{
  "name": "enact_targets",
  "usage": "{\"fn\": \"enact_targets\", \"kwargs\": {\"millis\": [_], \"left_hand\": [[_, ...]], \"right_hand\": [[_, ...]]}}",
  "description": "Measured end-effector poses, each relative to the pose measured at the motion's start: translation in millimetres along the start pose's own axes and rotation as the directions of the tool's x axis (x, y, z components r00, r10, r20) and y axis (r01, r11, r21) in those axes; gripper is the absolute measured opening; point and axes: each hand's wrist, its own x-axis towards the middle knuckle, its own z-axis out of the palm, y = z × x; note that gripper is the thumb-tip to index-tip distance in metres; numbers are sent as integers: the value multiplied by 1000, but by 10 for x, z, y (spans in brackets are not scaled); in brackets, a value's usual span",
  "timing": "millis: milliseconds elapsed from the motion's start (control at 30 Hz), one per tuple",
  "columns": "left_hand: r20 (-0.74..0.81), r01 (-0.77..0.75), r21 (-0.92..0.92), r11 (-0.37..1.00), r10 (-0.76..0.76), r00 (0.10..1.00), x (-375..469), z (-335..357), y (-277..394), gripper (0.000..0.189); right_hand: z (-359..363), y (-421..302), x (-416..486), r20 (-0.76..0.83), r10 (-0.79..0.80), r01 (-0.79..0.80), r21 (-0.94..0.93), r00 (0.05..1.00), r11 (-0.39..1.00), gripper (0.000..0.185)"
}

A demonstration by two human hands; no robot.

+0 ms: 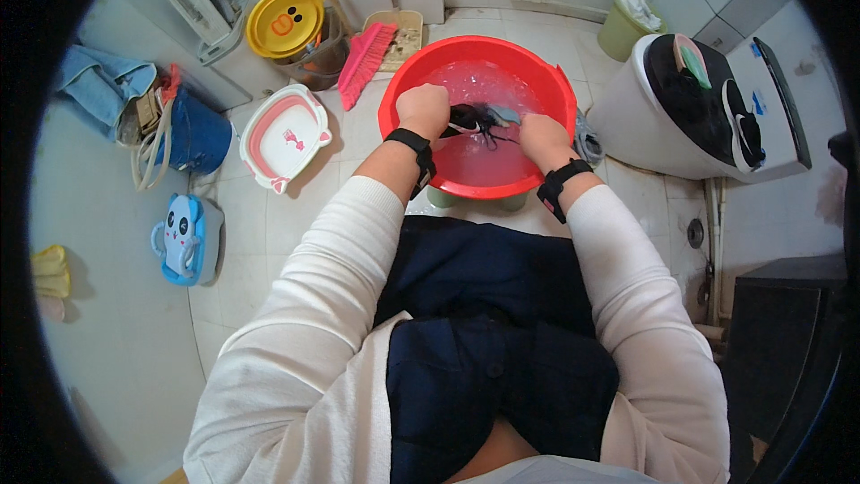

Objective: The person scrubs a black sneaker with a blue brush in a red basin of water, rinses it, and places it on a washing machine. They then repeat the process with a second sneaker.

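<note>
In front of me a red plastic basin (477, 188) holds cloudy, sudsy water (484, 165). My left hand (423, 111) is closed around one end of a black shoe (465, 117) with white trim, over the middle of the basin. Dark laces (494, 140) trail from the shoe toward my right hand (544, 140), whose curled fingers appear to pinch a lace end. A grey-blue piece (504, 114) sits between the shoe and my right fingers; whether it is part of the shoe is unclear. Both wrists wear black bands.
Right of the basin stands a toilet (645, 107), its black lid carrying a second shoe (742, 128) and a pink-and-green brush (692, 62). Grey cloth (588, 141) lies beside the basin. Leftward are a white-and-pink folding basin (285, 138), a pink broom (366, 64) and a blue bucket (201, 131).
</note>
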Motion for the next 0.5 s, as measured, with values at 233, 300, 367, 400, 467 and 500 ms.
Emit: {"fn": "enact_targets", "kwargs": {"millis": [233,300,367,400,467,500], "left_hand": [[1,-11,32,999,10,1000,26,30,25,22],[15,-13,24,1000,13,1000,24,26,35,21],[13,-6,19,1000,6,1000,22,23,31,20],[6,-4,15,1000,3,1000,24,23,27,20],[2,-2,7,1000,2,1000,25,32,23,19],[5,-5,5,1000,5,1000,27,37,22,19]], "right_hand": [[3,-53,-3,53,-64,60,77,997,995,29],[12,-30,17,82,28,-27,-8,996,1000,28],[28,7,41,49,110,-106,-67,993,992,28],[37,24,52,46,19,-18,-8,999,1000,28],[46,47,67,-13,-162,162,112,987,980,29],[44,51,68,12,-70,69,77,997,995,28]]}}
